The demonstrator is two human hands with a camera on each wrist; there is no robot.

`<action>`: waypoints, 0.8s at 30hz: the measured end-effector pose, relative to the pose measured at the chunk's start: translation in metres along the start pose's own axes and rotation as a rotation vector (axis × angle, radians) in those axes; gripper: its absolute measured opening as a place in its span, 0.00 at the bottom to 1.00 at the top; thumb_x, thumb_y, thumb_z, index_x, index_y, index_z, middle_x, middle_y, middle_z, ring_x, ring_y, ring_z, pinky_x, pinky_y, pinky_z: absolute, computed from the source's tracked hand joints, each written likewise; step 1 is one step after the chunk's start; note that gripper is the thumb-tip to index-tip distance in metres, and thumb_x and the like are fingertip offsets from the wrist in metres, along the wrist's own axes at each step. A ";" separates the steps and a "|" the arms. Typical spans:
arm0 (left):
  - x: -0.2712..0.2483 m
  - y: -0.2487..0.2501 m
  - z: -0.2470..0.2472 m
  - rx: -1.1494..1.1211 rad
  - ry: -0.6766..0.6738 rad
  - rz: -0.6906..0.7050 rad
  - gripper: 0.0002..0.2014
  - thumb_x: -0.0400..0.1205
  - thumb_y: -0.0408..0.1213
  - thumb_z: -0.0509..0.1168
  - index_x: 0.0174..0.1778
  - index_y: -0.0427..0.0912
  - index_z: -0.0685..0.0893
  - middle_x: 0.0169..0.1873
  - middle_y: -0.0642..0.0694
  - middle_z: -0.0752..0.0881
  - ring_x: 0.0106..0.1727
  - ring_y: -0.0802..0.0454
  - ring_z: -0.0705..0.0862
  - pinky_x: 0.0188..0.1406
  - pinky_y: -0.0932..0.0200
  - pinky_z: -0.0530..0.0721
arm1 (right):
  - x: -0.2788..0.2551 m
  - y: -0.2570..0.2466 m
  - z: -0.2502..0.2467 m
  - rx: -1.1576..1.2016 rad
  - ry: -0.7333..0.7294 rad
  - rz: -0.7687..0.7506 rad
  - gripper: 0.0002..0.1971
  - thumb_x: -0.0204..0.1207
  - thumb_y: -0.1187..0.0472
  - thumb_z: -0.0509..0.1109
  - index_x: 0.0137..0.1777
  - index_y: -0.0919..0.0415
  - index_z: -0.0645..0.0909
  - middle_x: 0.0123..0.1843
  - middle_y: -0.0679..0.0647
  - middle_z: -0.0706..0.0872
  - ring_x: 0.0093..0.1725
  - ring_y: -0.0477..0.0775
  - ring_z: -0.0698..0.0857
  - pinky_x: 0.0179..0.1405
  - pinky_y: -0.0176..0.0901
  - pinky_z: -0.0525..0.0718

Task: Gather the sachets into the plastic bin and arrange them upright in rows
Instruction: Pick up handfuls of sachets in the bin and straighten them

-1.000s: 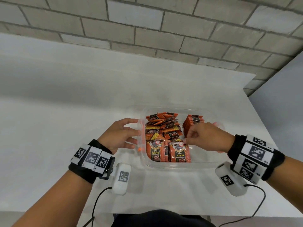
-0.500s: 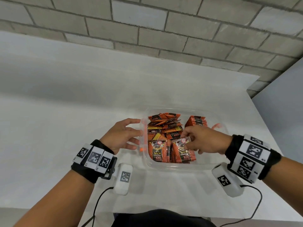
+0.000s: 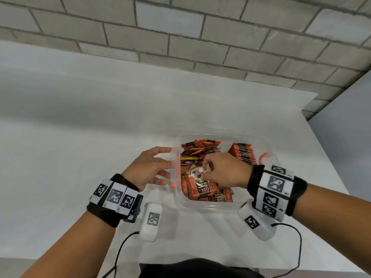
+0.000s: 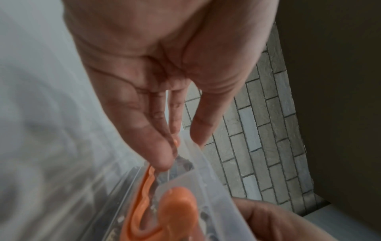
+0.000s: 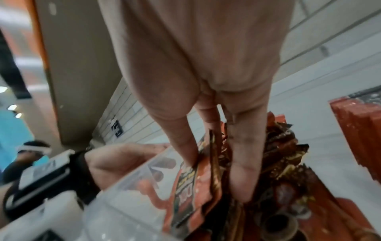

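Left hand (image 3: 149, 167) braced straight fingers against left rim of clear plastic bin (image 3: 208, 206). Right hand (image 3: 224, 170), reaching inside bin, pinched orange foil sachet (image 3: 197, 171); upright sachet row (image 3: 244, 153) stood beyond right hand.

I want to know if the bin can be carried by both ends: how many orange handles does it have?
2. One orange handle lies along the plastic bin's left rim, where the left hand touches it. The other sits at the right rim, beyond the right hand.
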State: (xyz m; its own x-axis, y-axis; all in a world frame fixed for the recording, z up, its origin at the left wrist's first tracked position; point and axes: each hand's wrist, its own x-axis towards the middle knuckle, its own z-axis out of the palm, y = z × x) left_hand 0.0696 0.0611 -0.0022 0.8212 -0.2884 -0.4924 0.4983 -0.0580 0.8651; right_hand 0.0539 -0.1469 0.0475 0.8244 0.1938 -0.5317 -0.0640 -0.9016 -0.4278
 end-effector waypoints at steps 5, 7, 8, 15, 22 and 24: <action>0.001 -0.001 -0.001 -0.009 0.002 -0.001 0.20 0.78 0.31 0.71 0.64 0.49 0.80 0.41 0.42 0.89 0.34 0.48 0.87 0.32 0.54 0.87 | 0.004 -0.004 0.010 -0.215 -0.020 -0.020 0.20 0.79 0.53 0.69 0.66 0.63 0.76 0.43 0.52 0.83 0.34 0.46 0.79 0.29 0.34 0.75; 0.000 -0.001 -0.001 -0.006 0.002 0.002 0.20 0.78 0.31 0.71 0.64 0.49 0.80 0.42 0.42 0.88 0.35 0.49 0.87 0.33 0.54 0.87 | 0.005 -0.005 0.012 -0.262 -0.057 -0.010 0.20 0.79 0.52 0.68 0.65 0.64 0.76 0.47 0.56 0.85 0.37 0.50 0.81 0.35 0.39 0.80; 0.000 -0.001 -0.001 -0.006 0.001 0.002 0.19 0.78 0.31 0.71 0.64 0.49 0.80 0.42 0.42 0.88 0.35 0.49 0.87 0.33 0.54 0.87 | 0.005 -0.005 0.012 -0.253 -0.078 0.000 0.20 0.80 0.52 0.67 0.65 0.65 0.76 0.46 0.56 0.85 0.35 0.50 0.81 0.34 0.40 0.81; 0.001 -0.002 0.000 -0.011 0.005 0.004 0.20 0.78 0.31 0.71 0.64 0.49 0.80 0.43 0.41 0.89 0.35 0.47 0.87 0.32 0.54 0.87 | 0.006 -0.009 0.015 -0.201 -0.190 -0.019 0.14 0.78 0.51 0.69 0.57 0.58 0.73 0.47 0.50 0.78 0.43 0.49 0.76 0.35 0.37 0.74; 0.000 -0.002 0.000 -0.017 0.008 0.008 0.19 0.77 0.32 0.72 0.63 0.49 0.80 0.44 0.40 0.88 0.36 0.47 0.87 0.34 0.53 0.87 | 0.006 -0.001 0.013 -0.076 -0.161 -0.052 0.27 0.76 0.54 0.73 0.73 0.59 0.72 0.64 0.52 0.80 0.56 0.52 0.81 0.54 0.41 0.81; 0.000 -0.002 0.000 -0.009 0.015 0.012 0.19 0.77 0.32 0.72 0.63 0.49 0.80 0.45 0.39 0.88 0.36 0.47 0.87 0.34 0.53 0.87 | 0.006 0.005 0.009 0.059 -0.143 -0.042 0.26 0.74 0.55 0.74 0.71 0.59 0.75 0.52 0.47 0.82 0.47 0.47 0.82 0.43 0.38 0.80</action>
State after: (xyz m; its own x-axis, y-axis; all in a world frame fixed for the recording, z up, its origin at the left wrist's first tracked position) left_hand 0.0686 0.0614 -0.0038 0.8314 -0.2742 -0.4834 0.4908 -0.0457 0.8701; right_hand 0.0532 -0.1471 0.0359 0.7391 0.2876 -0.6092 -0.0678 -0.8679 -0.4920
